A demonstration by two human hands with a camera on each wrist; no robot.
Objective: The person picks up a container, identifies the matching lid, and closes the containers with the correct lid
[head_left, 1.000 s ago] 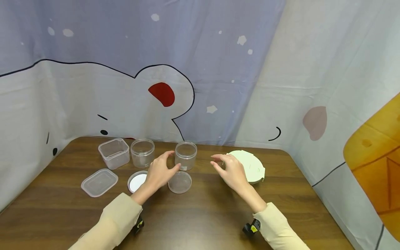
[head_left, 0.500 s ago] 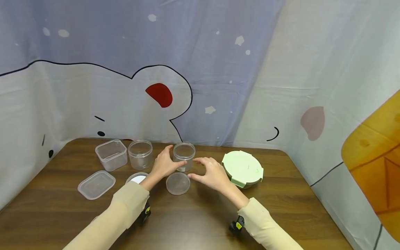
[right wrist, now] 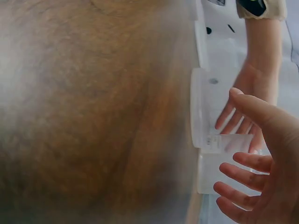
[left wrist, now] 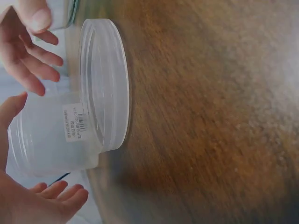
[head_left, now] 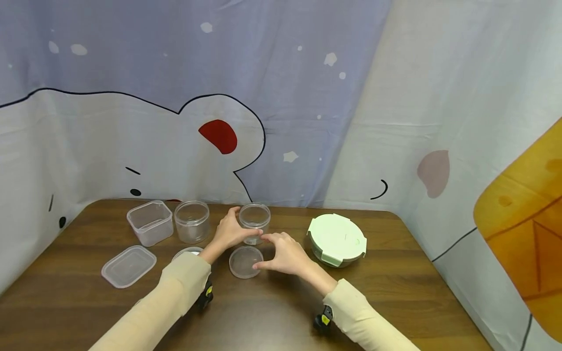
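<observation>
A clear round jar (head_left: 254, 214) stands near the table's back edge, and its flat clear lid (head_left: 246, 263) lies right in front of it. My left hand (head_left: 229, 232) is at the jar's left side, thumb reaching across its front; fingers and thumb are spread, with no firm hold visible. In the left wrist view a printed label (left wrist: 74, 122) shows on the jar. My right hand (head_left: 287, 254) hovers just right of the lid and jar, its thumb tip over the lid's right edge in the head view. The right fingers (right wrist: 243, 177) are spread and hold nothing.
To the left are another round jar (head_left: 192, 226), a rectangular container (head_left: 151, 226) and its lid (head_left: 129, 267). A further round lid (head_left: 186, 252) is partly hidden by my left arm. A green-lidded round bowl (head_left: 337, 239) stands right.
My right hand has moved left from in front of the green-lidded bowl to the jar and lid. My left hand has come closer around the jar's left side. The view has shifted slightly.
</observation>
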